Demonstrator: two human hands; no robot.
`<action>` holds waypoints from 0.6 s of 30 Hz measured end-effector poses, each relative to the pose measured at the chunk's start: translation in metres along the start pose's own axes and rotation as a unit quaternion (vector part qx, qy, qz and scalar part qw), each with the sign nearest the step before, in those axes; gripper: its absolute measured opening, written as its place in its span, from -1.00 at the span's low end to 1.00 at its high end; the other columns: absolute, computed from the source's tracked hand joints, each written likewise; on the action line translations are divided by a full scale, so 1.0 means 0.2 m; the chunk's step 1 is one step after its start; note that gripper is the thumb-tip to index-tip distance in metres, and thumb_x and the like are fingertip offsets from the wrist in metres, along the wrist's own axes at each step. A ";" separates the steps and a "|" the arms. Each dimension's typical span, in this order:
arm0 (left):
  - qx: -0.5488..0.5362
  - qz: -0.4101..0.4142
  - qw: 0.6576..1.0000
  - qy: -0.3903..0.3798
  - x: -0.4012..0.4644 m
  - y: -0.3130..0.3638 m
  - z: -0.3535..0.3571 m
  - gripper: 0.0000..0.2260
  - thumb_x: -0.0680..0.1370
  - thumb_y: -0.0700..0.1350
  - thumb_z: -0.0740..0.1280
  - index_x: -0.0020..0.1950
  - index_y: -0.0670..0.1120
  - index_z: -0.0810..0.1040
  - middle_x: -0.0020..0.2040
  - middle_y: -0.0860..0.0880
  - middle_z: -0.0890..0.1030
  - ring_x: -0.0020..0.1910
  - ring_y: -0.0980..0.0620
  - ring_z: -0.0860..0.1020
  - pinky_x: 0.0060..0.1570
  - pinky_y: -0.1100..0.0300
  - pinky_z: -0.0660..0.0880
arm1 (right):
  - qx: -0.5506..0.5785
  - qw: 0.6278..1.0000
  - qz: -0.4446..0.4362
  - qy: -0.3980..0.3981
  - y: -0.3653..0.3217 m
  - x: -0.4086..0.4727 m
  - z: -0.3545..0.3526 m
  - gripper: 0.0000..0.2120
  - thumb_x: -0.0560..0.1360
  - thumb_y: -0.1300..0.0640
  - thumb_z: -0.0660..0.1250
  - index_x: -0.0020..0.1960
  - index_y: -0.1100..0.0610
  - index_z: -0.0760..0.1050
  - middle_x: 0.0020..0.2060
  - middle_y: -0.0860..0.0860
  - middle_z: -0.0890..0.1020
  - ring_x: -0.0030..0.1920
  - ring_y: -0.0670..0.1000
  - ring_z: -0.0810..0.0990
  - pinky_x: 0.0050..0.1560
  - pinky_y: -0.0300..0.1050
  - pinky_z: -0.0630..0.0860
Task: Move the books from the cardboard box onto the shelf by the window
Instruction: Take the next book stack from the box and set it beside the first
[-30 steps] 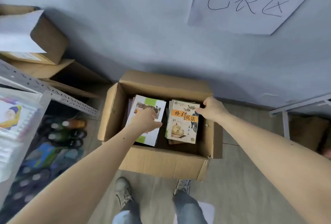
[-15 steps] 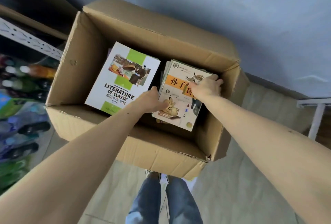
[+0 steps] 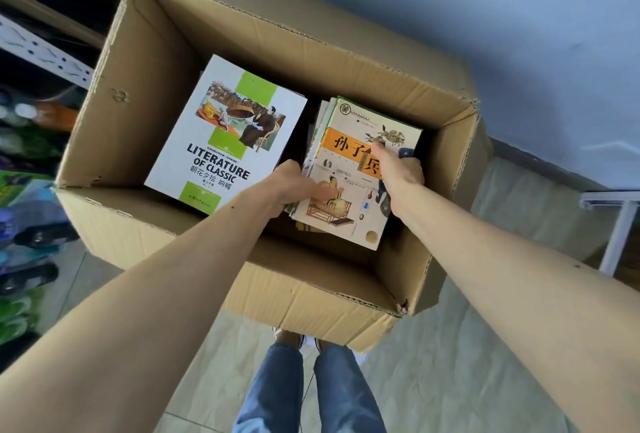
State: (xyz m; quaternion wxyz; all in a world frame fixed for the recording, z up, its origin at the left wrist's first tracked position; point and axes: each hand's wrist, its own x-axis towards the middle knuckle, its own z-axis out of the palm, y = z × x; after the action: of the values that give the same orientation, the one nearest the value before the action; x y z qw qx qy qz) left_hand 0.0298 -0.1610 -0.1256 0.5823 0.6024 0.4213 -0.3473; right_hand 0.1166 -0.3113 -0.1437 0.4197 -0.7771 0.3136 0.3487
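An open cardboard box (image 3: 145, 62) stands on the floor below me. Inside on the left lies a white and green book titled Literature of Classic (image 3: 221, 141). On the right sits a stack of books topped by a cream book with an orange band (image 3: 349, 204). My left hand (image 3: 294, 186) grips the stack's left edge, thumb on the top cover. My right hand (image 3: 398, 173) clasps the stack's right edge, fingers curled down its side. The lower books of the stack are mostly hidden.
A metal shelf rail (image 3: 41, 51) with colourful items beneath runs along the left. A grey wall (image 3: 519, 17) rises behind the box. A white metal frame leg (image 3: 620, 231) stands at the right. My legs and shoes (image 3: 304, 387) are just in front of the box.
I have leaned closer over the box. My left hand left the white and green book and took the stack's left edge; my right hand slid from the box rim down onto the stack's right side.
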 end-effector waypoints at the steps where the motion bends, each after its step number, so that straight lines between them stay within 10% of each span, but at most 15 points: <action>1: -0.017 -0.008 1.000 -0.008 -0.01 0.00 0.00 -0.57 0.32 -0.15 0.60 0.09 -0.16 0.51 -0.08 -0.11 0.72 -0.17 -0.05 0.71 -0.03 -0.01 0.64 | 0.013 1.000 0.008 -0.005 0.00 0.00 -0.01 -0.43 0.32 -0.27 0.41 0.14 0.11 0.50 -0.09 0.05 0.69 -0.15 0.07 0.70 -0.11 -0.04 0.64; 6: -0.057 -0.008 0.998 -0.032 -0.13 0.00 -0.01 -0.44 0.27 -0.11 0.62 0.18 -0.19 0.49 -0.08 -0.14 0.74 -0.13 -0.09 0.72 0.03 -0.08 0.63 | 0.054 0.997 0.025 -0.053 0.00 -0.06 -0.07 -0.78 0.49 -0.08 0.40 -0.11 0.05 0.47 -0.14 0.05 0.70 -0.16 0.04 0.69 -0.10 -0.06 0.62; 18: -0.167 0.098 0.981 0.023 -0.93 0.16 -0.27 -0.31 0.25 -0.08 0.63 0.27 -0.16 0.39 -0.03 -0.15 0.73 -0.06 -0.13 0.72 0.06 -0.11 0.61 | 0.002 0.976 -0.109 -0.187 -0.39 -0.74 -0.29 -0.74 0.46 -0.15 0.36 0.02 0.01 0.58 -0.01 0.04 0.72 0.06 0.10 0.66 0.21 0.09 0.48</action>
State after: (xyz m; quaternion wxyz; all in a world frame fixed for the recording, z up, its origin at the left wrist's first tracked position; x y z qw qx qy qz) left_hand -0.0209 -0.1251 0.0615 0.6961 0.5428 0.4253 -0.1999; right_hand 0.1112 -0.2987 0.0323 0.5079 -0.7267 0.1434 0.4398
